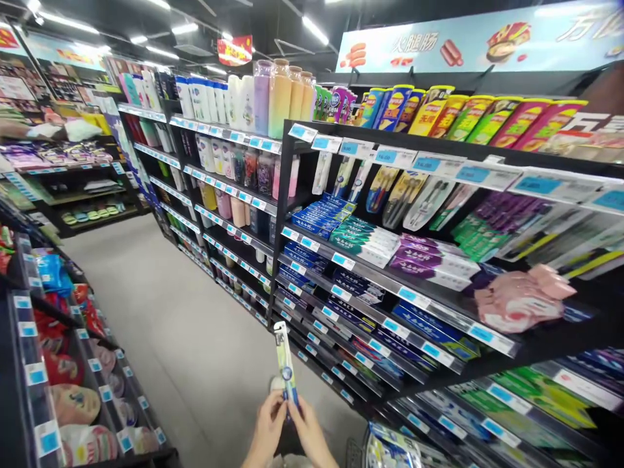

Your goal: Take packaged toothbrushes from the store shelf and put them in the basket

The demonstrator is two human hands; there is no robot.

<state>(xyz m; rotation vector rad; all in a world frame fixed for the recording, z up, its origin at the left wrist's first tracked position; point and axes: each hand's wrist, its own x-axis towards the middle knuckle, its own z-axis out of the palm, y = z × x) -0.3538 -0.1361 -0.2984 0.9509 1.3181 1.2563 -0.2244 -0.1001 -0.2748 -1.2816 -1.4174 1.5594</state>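
Note:
A packaged toothbrush [283, 364] stands nearly upright in front of me, low in the middle of the head view. Its slim pack is white and yellowish green at the top and blue toward the bottom. My left hand [270, 419] pinches the lower end from the left side. From the right, my right hand [307, 429] is closed on the same lower end, thumb against the pack. More hanging toothbrush packs [383, 188] are on the shelf to the right, above stacked toothpaste boxes [363, 240].
A basket [351, 453] with shiny packages [390, 448] sits by my right side. Shelves with bottles [280, 97] line the aisle ahead. A pink bag [524, 299] lies on the right shelf. Snack racks [49, 435] border the grey floor [160, 325] on the left.

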